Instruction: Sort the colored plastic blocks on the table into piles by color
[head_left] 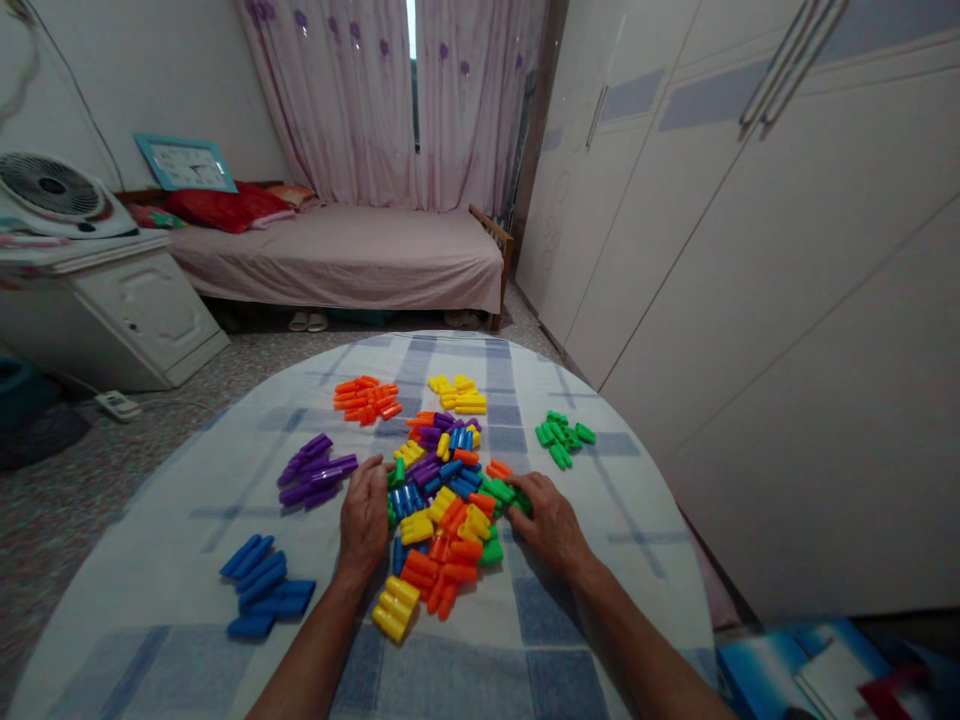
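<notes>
Pile (442,500): is lying between the hands. Left hand (365,512): is resting along the pile's left edge; grip cannot be told. Right hand (546,518): is touching green blocks (496,489) at the pile's right edge; grip cannot be told. Purple blocks (311,470), blue blocks (264,582): are sitting left of the pile; orange blocks (366,400), yellow blocks (457,394): beyond; green set (561,436): right.

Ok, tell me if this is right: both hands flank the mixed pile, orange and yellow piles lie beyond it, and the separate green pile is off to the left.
Not quite: the head view shows the separate green pile off to the right. The left hand and right hand flank the mixed pile, with the orange pile and yellow pile beyond it.
</notes>
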